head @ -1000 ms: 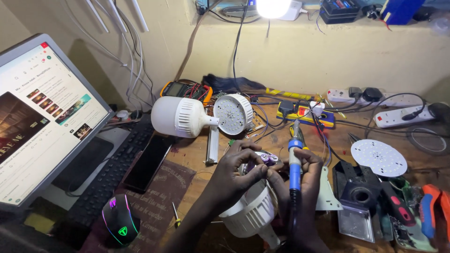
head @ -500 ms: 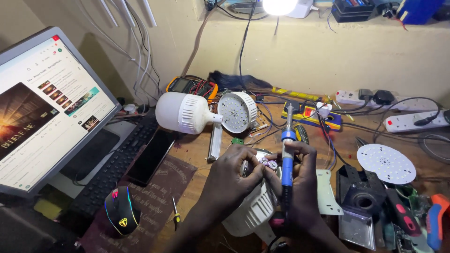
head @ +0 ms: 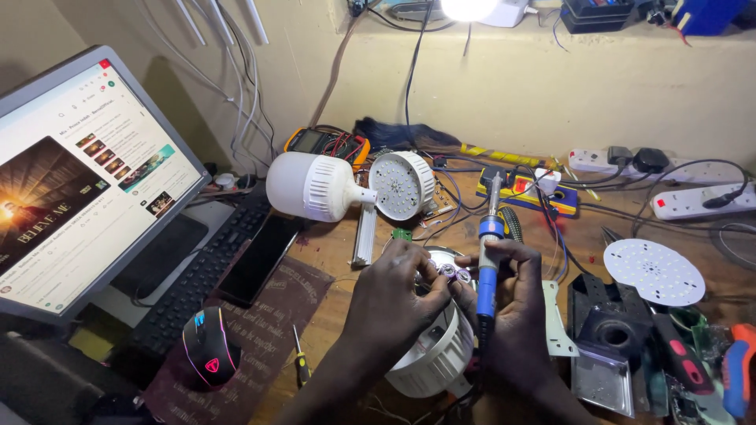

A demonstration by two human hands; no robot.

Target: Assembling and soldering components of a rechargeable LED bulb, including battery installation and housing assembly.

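Bulb housing (head: 433, 358), white and ribbed, lies on the wooden bench (head: 339, 252) near its front edge, largely covered by both hands; its lower end is lost in shadow and wires at the bottom of the view. What sits in its open top is hard to make out: a small pale part with a purple tint (head: 450, 271), mostly hidden by fingertips. The left hand (head: 394, 303) is curled over the housing's rim, fingers bent close and pinching at that small part. The right hand (head: 516, 315) is closed around a blue-handled soldering iron (head: 490, 236), held upright with its tip pointing away, beside the housing. Behind them lie a second white bulb (head: 311, 186) on its side and a round LED plate (head: 402, 185). A monitor (head: 79, 181) at left is cut off by the frame.
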